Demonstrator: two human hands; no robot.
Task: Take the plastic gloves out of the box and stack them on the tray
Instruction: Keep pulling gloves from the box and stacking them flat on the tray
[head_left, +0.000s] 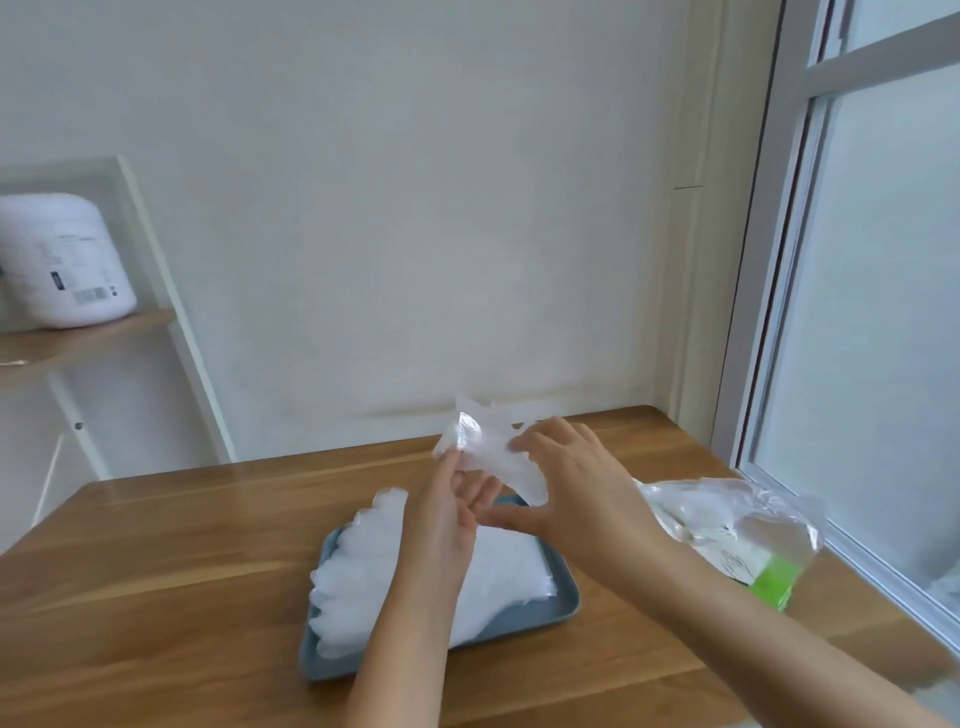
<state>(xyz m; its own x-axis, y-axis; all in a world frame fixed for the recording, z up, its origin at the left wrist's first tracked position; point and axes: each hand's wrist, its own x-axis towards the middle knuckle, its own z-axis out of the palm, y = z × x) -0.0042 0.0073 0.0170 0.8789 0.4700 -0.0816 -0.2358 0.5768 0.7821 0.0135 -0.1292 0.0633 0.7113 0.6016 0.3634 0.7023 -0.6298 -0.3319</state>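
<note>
Head view, only cam. Wooden table (182, 571) fills the lower half of the frame, w/ a plain white wall behind.

Blue tray (563, 590) sits lower centre, holding a stack of plastic gloves (353, 571). The stack's finger ends spill over the tray's left rim.

Both hands are raised just above the tray's far end, centre frame, w/ one crumpled clear glove (480, 441) between them, off the stack and in the air.
- L hand (449, 514): forearm comes up from the bottom edge across the stack. Fingertips pinch the glove's lower left edge, other fingers loosely straight.
- R hand (566, 483): comes in from lower right. Fingers curl onto the glove's right side, thumb spread out below, and part of the glove hangs down between thumb & fingers.

Glove package (737, 525), a clear plastic bag w/ a green label, lies on the table at mid right, near the tray but apart from it.

White rice cooker (62, 260) on a wooden shelf (78, 338), upper left. Frosted window (883, 312) along the right edge.
</note>
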